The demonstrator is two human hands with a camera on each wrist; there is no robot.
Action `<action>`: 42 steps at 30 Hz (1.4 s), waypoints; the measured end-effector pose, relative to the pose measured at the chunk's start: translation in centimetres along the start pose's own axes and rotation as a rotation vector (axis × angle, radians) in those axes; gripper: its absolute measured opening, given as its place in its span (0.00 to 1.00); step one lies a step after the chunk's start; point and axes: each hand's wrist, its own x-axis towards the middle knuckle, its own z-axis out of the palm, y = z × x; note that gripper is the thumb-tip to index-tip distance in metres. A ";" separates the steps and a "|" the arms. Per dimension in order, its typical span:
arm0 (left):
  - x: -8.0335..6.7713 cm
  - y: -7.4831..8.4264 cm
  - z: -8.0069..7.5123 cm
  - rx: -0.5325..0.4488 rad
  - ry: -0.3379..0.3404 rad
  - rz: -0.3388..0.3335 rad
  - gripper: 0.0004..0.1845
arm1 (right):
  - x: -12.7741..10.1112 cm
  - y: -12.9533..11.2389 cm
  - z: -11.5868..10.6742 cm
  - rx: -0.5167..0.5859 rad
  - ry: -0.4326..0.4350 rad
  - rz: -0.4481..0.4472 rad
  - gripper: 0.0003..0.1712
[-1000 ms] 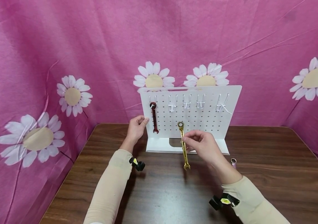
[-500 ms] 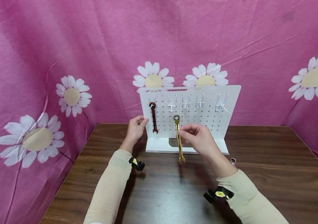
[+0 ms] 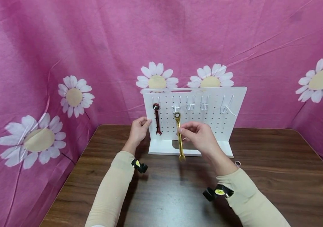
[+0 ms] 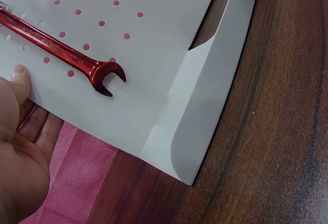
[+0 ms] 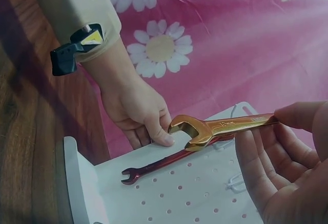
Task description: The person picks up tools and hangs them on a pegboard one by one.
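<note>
My right hand (image 3: 202,138) pinches a gold combination wrench (image 3: 180,145) by its shank between thumb and fingers. The wrench stands nearly upright in front of the white pegboard (image 3: 224,129), ring end up, just below a white wire hook (image 3: 176,104). In the right wrist view its open-end jaw points towards my left hand. A red combination wrench (image 3: 157,121) hangs by its ring end on the leftmost hook. My left hand (image 3: 138,129) grips the board's left edge; in the left wrist view the thumb (image 4: 19,78) lies at the front and the fingers are behind.
More white hooks (image 3: 204,102) line the upper board; the rightmost one (image 3: 227,105) has a prong pointing right. On the brown wooden table (image 3: 161,195), a small ring-ended thing (image 3: 237,163) is mostly hidden by the right forearm. A pink flowered cloth (image 3: 116,47) surrounds the table.
My right hand has carried the gold wrench left and up, bringing its ring end from low on the board to just under the second hook. The left hand keeps its place.
</note>
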 end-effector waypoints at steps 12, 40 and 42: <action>0.1 -0.2 0.0 -0.002 -0.002 -0.007 0.11 | 1.1 0.6 0.4 0.008 0.012 0.028 0.13; 0.1 -0.3 0.1 -0.001 -0.011 -0.026 0.13 | 6.0 3.8 0.6 -0.009 0.124 0.149 0.16; 0.1 -0.3 0.1 -0.002 -0.011 -0.021 0.12 | 6.4 3.9 0.6 -0.022 0.137 0.150 0.15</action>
